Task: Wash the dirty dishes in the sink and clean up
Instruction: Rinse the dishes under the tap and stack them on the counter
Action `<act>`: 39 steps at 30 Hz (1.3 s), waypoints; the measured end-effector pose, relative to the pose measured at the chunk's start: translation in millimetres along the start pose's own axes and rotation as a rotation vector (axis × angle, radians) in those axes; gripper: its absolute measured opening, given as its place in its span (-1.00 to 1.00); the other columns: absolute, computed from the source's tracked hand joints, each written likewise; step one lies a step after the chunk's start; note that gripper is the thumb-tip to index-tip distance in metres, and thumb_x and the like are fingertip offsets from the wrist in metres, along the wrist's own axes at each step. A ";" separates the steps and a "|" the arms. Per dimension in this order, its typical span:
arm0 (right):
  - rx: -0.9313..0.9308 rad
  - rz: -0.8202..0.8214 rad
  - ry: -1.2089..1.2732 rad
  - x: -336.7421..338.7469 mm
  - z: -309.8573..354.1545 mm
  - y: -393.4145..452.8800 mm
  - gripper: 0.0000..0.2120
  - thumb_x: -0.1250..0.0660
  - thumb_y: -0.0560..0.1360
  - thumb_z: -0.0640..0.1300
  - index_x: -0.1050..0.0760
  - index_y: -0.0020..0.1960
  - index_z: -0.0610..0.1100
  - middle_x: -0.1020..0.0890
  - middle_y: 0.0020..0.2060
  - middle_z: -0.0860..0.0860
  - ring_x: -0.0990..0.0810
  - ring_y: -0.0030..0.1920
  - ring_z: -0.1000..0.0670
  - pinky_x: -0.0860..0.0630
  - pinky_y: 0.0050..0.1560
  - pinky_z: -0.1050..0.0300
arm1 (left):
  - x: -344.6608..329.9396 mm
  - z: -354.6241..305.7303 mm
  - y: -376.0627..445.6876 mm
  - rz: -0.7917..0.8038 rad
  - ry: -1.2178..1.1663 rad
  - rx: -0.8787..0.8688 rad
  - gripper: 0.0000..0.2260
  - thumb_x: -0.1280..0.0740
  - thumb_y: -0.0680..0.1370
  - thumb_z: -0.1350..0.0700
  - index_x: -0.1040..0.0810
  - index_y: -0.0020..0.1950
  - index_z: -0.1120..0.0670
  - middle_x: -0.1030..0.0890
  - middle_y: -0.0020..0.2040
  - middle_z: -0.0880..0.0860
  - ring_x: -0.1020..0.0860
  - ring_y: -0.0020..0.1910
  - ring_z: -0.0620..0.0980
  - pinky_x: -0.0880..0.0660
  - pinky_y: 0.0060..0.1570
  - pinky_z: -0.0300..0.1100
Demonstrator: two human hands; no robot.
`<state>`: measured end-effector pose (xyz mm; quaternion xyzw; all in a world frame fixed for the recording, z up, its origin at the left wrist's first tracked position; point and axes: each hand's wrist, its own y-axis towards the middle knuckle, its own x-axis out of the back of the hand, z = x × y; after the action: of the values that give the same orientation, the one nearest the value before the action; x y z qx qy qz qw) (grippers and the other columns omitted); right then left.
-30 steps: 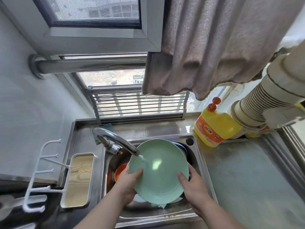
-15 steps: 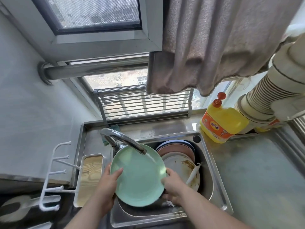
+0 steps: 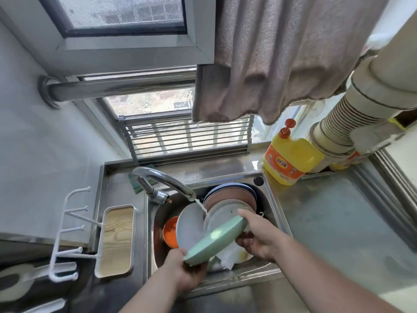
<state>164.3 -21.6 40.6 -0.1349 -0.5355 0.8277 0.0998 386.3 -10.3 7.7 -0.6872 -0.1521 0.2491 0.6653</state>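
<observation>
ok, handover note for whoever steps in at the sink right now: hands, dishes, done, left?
Left hand: grips the green plate at its near lower rim.
Right hand: grips the plate's far upper rim, thumb on top.
Plate is tilted on edge over the sink. The faucet is running, its stream falling just past the plate's upper edge.
Still in the sink: stacked plates at the back, an orange bowl on the left, a white plate, a white cloth.
Detergent bottle stands on the counter, back right.
Done: green plate looks rinsed.
Left: set it aside, wash the rest, clean up.
</observation>
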 end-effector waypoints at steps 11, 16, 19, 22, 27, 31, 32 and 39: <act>0.118 -0.143 0.132 34.0 -5.2 -7.5 -0.73 -0.33 0.58 0.13 -0.48 0.07 -0.08 -0.46 -0.40 -0.01 -0.39 -0.51 0.06 -0.28 -0.53 0.24 | -32.3 14.2 5.0 0.049 0.055 0.008 -0.69 -0.14 0.60 0.25 -0.53 0.20 0.42 -0.66 -0.17 0.38 -0.67 -0.41 0.31 -0.64 -0.49 0.14; 0.153 -0.162 0.142 44.7 -16.7 -12.0 -0.72 -0.30 0.60 0.12 -0.51 0.06 -0.11 -0.51 -0.38 -0.05 -0.42 -0.48 0.03 -0.30 -0.53 0.22 | -40.8 27.1 4.5 0.081 0.108 -0.033 -0.70 -0.11 0.67 0.24 -0.54 0.19 0.41 -0.69 -0.13 0.39 -0.69 -0.38 0.32 -0.65 -0.45 0.15; 0.311 -0.157 0.101 49.6 -18.8 -18.3 -0.74 -0.30 0.62 0.07 -0.48 0.18 -0.09 -0.60 -0.08 -0.15 -0.55 -0.23 -0.08 -0.45 -0.34 0.09 | -44.4 38.4 5.9 0.096 0.105 -0.059 -0.68 -0.09 0.65 0.24 -0.56 0.22 0.34 -0.71 -0.05 0.37 -0.70 -0.32 0.36 -0.65 -0.28 0.17; 0.186 -0.187 0.106 54.2 -21.2 -17.0 -0.70 -0.31 0.60 0.09 -0.46 0.16 -0.12 -0.53 -0.24 -0.10 -0.45 -0.44 -0.01 -0.33 -0.50 0.19 | -47.5 48.9 7.7 0.044 0.123 -0.011 -0.66 -0.08 0.65 0.28 -0.53 0.31 0.37 -0.69 -0.22 0.35 -0.66 -0.46 0.32 -0.62 -0.51 0.16; 0.112 -0.126 0.124 60.4 -18.6 -17.5 -0.64 -0.25 0.63 0.14 -0.58 0.15 -0.13 -0.59 -0.25 -0.06 -0.42 -0.39 0.01 -0.34 -0.46 0.18 | -63.4 48.4 9.4 0.037 -0.003 -0.111 -0.70 -0.16 0.67 0.18 -0.60 0.25 0.29 -0.72 -0.02 0.34 -0.72 -0.24 0.36 -0.66 -0.30 0.25; 0.061 -0.140 0.115 66.6 -16.6 -19.0 -0.71 -0.22 0.64 0.07 -0.52 0.08 -0.16 -0.54 -0.36 -0.07 -0.40 -0.51 0.02 -0.26 -0.58 0.25 | -67.2 48.1 14.0 0.044 0.002 -0.032 -0.68 -0.09 0.69 0.25 -0.55 0.26 0.39 -0.70 -0.12 0.39 -0.69 -0.36 0.37 -0.60 -0.50 0.28; 0.090 -0.127 0.105 69.7 -15.9 -17.1 -0.70 -0.21 0.66 0.07 -0.53 0.11 -0.16 -0.57 -0.31 -0.09 -0.42 -0.48 0.01 -0.29 -0.56 0.23 | -68.9 47.5 13.7 0.053 -0.008 -0.061 -0.69 -0.10 0.69 0.24 -0.56 0.21 0.38 -0.70 -0.13 0.39 -0.69 -0.37 0.37 -0.60 -0.52 0.25; 0.112 -0.056 0.026 86.3 -8.6 -14.8 -0.69 -0.18 0.71 0.09 -0.53 0.19 -0.13 -0.62 -0.25 -0.11 -0.51 -0.48 0.01 -0.38 -0.47 0.19 | -75.2 56.7 23.5 0.036 -0.031 -0.077 -0.69 -0.08 0.69 0.21 -0.55 0.18 0.36 -0.70 -0.16 0.39 -0.68 -0.37 0.38 -0.60 -0.52 0.21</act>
<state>86.0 18.6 40.7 -0.1249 -0.4903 0.8515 0.1375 290.2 -5.0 -4.5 -0.7109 -0.1595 0.2653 0.6315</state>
